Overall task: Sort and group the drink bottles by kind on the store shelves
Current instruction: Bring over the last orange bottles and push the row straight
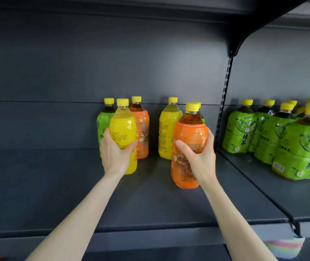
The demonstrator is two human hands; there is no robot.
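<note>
My left hand [115, 150] grips a yellow juice bottle [122, 129] around its middle. My right hand [199, 155] grips an orange-labelled tea bottle [189, 140] the same way. Both bottles are upright over the dark shelf [56, 185]. Behind the yellow one stand a green-labelled bottle [102, 125] and a second orange-labelled bottle [142, 132]. Another yellow juice bottle [169, 129] stands further right. A green-labelled bottle is almost hidden behind the one in my right hand; only its cap [197, 104] and a sliver show.
On the neighbouring shelf to the right stand several green-labelled tea bottles [299, 142] in rows. A black upright with slots [224, 95] and a bracket divide the two bays. The left part of the shelf is bare. Another shelf hangs overhead.
</note>
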